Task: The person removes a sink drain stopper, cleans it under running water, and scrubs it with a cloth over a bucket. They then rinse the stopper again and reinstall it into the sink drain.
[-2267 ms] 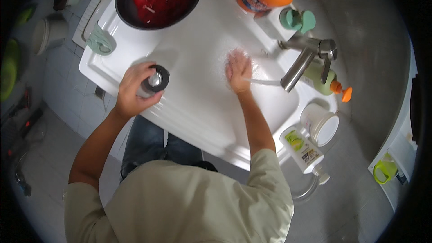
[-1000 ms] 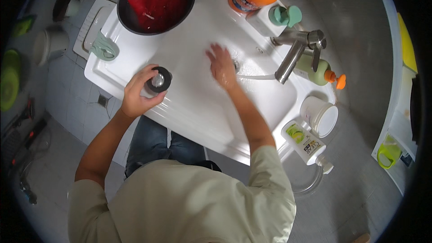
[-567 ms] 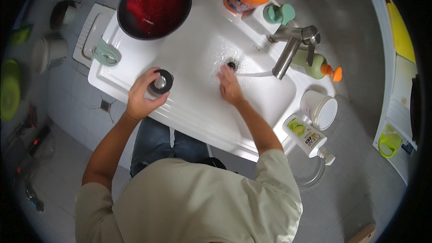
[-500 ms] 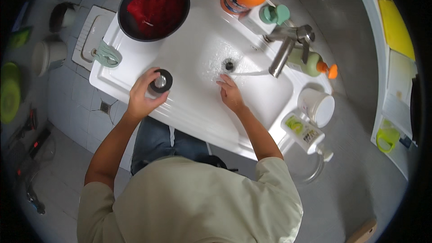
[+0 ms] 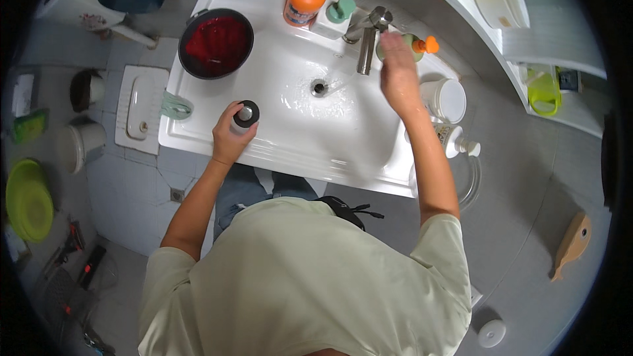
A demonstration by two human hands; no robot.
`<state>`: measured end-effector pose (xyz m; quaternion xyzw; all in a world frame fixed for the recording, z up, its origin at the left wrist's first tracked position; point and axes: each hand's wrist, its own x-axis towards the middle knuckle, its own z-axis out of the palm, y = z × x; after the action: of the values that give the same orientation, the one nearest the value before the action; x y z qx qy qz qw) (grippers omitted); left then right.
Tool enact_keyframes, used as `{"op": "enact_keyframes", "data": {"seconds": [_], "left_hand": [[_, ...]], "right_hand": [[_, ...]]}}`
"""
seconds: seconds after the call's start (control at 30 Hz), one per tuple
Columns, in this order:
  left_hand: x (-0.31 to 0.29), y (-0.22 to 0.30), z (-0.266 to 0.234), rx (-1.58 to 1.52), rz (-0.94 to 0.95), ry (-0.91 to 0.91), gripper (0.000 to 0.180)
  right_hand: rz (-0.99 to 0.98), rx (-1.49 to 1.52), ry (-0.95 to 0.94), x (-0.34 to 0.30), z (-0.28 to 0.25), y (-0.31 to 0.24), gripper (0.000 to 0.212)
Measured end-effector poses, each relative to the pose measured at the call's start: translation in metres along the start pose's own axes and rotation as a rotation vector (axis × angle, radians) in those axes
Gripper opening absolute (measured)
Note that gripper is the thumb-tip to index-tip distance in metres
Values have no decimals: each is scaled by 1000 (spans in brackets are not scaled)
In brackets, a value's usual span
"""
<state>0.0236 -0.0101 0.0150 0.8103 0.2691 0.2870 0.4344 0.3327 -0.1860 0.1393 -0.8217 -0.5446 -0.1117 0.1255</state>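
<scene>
My left hand (image 5: 231, 138) is closed around a black-topped round container (image 5: 246, 115) with a silver disc in its top, over the near left rim of the white sink (image 5: 277, 135). Its lower part looks pale and is mostly covered by my fingers. My right hand (image 5: 399, 76) is raised beside the metal faucet (image 5: 366, 49), wet and smeared by motion; whether it touches the lever cannot be made out. Water runs from the spout toward the drain (image 5: 319, 88). A dark pan (image 5: 241, 66) with red contents sits on the sink's far left corner.
Along the back edge stand an orange bottle (image 5: 304, 4), a white bottle with a green cap (image 5: 333, 18) and a green pump bottle with an orange top (image 5: 422, 45). Right of the basin are a white tub (image 5: 450, 101) and a white bottle (image 5: 455, 141). A green cloth (image 5: 176, 106) hangs at the left rim.
My right hand has left the water by the drain and moved up and right to the faucet. My left hand still holds the black-topped container. The whole view has shifted.
</scene>
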Motion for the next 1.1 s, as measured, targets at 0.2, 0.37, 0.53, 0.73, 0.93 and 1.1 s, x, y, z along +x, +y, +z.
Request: {"op": "enact_keyframes", "data": {"seconds": [0.2,0.37,0.53,0.73,0.93,1.1], "left_hand": [[43,40,-13,-452,-107,-192,44],[108,96,-37,-757,-213,-431,37],[151,177,-51,-854,-189,-635,32],[167,213,-46,-862,-122,-728,35],[150,237,-30,-684,229,-601,42],[136,233,-20,-279,522,-443,53]], "right_hand": [[160,-102,-56,-8,6,-26,46],[459,527,76,-17,-39,-65,22],[580,676,-16,-44,-74,-82,21],[632,1222,152,-35,-110,-104,19],[523,1048,274,-7,-149,-115,19],[240,621,175,10,-159,-126,29]]}}
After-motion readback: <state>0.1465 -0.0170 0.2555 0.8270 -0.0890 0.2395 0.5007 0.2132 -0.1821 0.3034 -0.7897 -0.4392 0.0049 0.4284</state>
